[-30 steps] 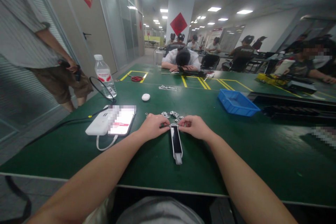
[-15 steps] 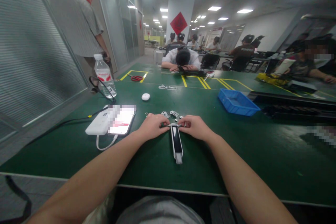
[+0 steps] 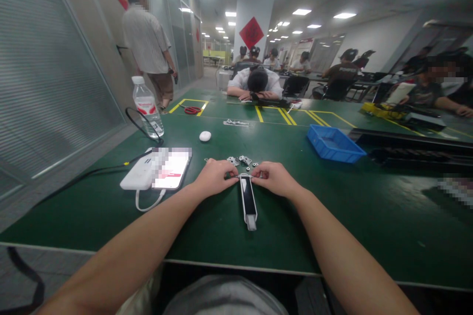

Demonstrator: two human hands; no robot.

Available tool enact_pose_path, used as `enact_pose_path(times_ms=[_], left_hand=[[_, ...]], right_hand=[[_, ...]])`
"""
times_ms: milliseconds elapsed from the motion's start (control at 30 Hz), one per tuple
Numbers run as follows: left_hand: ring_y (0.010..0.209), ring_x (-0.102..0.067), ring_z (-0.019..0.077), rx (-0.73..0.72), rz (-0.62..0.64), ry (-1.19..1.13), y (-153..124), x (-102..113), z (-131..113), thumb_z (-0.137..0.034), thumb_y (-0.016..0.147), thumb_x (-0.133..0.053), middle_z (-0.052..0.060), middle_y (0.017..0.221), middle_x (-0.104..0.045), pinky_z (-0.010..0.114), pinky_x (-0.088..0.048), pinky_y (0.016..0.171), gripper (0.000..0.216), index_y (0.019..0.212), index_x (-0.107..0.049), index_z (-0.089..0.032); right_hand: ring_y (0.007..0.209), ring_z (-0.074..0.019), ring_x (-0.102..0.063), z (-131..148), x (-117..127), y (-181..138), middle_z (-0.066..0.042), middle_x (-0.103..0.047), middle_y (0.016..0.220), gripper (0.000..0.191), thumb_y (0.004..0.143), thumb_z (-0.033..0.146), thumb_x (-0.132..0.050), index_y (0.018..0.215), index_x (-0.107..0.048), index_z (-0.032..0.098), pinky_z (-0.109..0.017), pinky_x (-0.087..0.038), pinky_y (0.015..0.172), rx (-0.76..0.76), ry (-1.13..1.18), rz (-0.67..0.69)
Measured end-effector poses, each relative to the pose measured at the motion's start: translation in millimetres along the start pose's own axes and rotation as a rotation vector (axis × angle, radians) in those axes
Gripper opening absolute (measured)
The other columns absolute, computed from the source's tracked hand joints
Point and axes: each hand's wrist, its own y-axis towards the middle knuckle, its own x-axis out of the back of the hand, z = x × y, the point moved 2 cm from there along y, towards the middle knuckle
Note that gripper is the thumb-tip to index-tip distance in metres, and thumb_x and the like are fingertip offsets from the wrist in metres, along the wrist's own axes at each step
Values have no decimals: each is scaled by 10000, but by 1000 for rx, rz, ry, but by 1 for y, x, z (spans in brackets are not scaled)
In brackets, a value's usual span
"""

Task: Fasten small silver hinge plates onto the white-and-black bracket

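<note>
My left hand (image 3: 218,176) is closed in a pinch at the far left corner of a long, narrow device with a white frame and a glossy dark panel (image 3: 249,196). At the opposite corner, my right hand (image 3: 274,178) pinches in the same way. A thin rod-like piece seems to run between the fingertips across the device's far end, but it is too small to name. The device lies lengthwise on the green table, a pale tab (image 3: 252,223) sticking out of its near end. Just beyond the hands are small metal parts (image 3: 244,160) and little rings (image 3: 248,169).
To the left are a white power bank (image 3: 137,175) cabled to a phone (image 3: 173,170), a water bottle (image 3: 147,108) and a white case (image 3: 205,136). Red-handled scissors (image 3: 192,110) lie farther back. A blue tray (image 3: 334,150) sits on the right. A person (image 3: 256,83) rests head-down across the table.
Both hands stay at the device's far end with barely any shift. At the left, a walking person has moved farther away along the glass wall.
</note>
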Motion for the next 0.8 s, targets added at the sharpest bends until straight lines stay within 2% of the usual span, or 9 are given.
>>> enact_pose_path(times_ms=[333,500,700,800], left_hand=[[805,-608,159,-14,23,-12,1,-3,1,-281,787,-640,2,854,-678,247,-386,698,123,870,-678,-198],[812,-611,163,14,35,-15,0,-3,2,-283,775,-652,2,858,-670,250,-401,695,153,903,-677,-203],[818,-609,170,48,55,-35,0,0,0,-290,777,-650,18,895,-667,260,-421,699,199,951,-661,-194],[827,-605,174,44,55,-45,0,-2,1,-285,785,-639,27,920,-661,268,-433,710,206,969,-655,-193]], right_hand=[[609,-102,-498,-2,-3,1,3,-588,698,87,726,231,-681,793,-696,178,-226,-384,592,11,5,9],[609,-100,-505,-9,1,0,2,-616,757,226,684,223,-702,905,-698,178,-233,-400,601,-51,11,37],[693,-116,-525,-13,6,1,-32,-591,878,365,684,65,-587,1018,-677,182,-253,-435,708,-103,-66,-95],[771,-132,-537,-13,2,2,-59,-562,952,399,717,33,-541,1065,-668,181,-273,-437,786,-97,-60,-109]])
